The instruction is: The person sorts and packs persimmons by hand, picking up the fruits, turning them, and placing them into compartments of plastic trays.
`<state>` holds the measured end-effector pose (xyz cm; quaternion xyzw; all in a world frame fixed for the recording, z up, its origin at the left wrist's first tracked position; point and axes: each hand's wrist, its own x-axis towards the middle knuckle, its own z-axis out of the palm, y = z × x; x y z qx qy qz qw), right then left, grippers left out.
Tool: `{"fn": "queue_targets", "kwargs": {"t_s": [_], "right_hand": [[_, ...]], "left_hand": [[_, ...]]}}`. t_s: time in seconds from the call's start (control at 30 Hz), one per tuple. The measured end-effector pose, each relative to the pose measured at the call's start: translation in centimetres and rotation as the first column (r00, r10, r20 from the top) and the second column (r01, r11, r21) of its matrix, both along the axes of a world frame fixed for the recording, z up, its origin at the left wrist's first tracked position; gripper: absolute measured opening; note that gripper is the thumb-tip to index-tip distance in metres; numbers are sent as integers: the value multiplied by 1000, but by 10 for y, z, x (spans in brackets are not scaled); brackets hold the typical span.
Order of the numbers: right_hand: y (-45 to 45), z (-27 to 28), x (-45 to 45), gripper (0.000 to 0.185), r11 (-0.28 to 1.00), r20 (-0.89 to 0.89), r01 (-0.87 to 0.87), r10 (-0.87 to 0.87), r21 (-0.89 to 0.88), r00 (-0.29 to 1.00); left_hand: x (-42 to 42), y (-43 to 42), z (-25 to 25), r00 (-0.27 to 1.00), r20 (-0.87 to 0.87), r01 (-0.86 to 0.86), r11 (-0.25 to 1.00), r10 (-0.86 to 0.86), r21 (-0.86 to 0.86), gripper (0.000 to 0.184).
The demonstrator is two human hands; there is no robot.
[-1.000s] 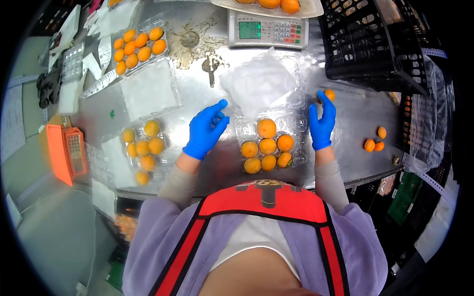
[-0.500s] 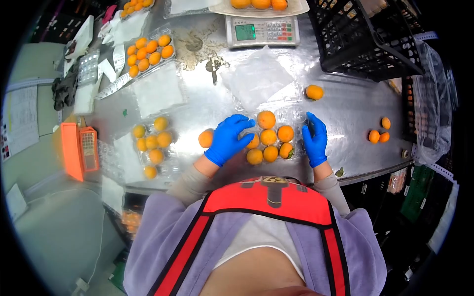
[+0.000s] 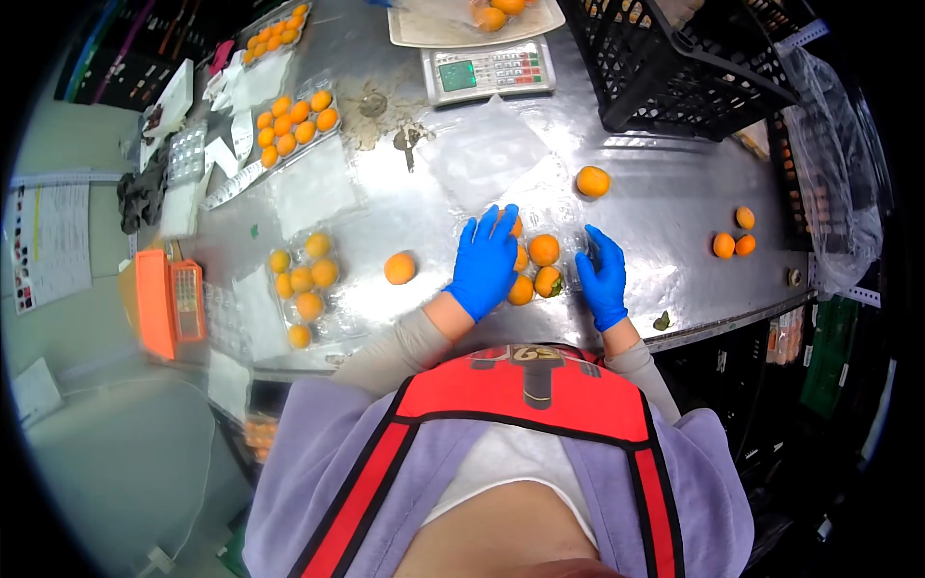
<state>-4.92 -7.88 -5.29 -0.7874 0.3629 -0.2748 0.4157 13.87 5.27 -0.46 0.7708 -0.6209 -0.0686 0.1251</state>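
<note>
In front of me, orange persimmons (image 3: 543, 250) sit grouped in a clear plastic tray (image 3: 564, 214); one persimmon with a green leafy cap (image 3: 548, 281) is at the near right. My left hand (image 3: 484, 265), in a blue glove, lies over the left side of this group with fingers stretched forward, covering several fruits. Whether its fingertips press on the far persimmon is unclear. My right hand (image 3: 604, 279), also blue-gloved, is beside the group's right side, thumb and fingers apart, holding nothing. A loose persimmon (image 3: 400, 268) rests on the metal table left of my left hand.
A partly filled tray (image 3: 332, 313) stands at left, a fuller one (image 3: 306, 125) behind it. A scale (image 3: 489, 72) and black crate (image 3: 665, 67) are at the back. Loose persimmons (image 3: 594, 181) lie at right. An orange device (image 3: 157, 303) stands far left.
My left hand has moved right and forward from the group's left edge to over the fruits, its fingers straightening. My right hand stays beside the group. The whole view has shifted slightly.
</note>
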Motion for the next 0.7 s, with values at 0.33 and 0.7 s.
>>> {"fn": "queue_targets", "kwargs": {"t_s": [0.33, 0.7], "right_hand": [[4, 11, -2, 46, 999, 36, 26, -25, -39, 999], [13, 22, 15, 44, 994, 13, -81, 82, -72, 997]], "left_hand": [[9, 8, -7, 996, -91, 20, 999, -23, -31, 41], [7, -10, -4, 984, 124, 120, 992, -125, 49, 21]]}}
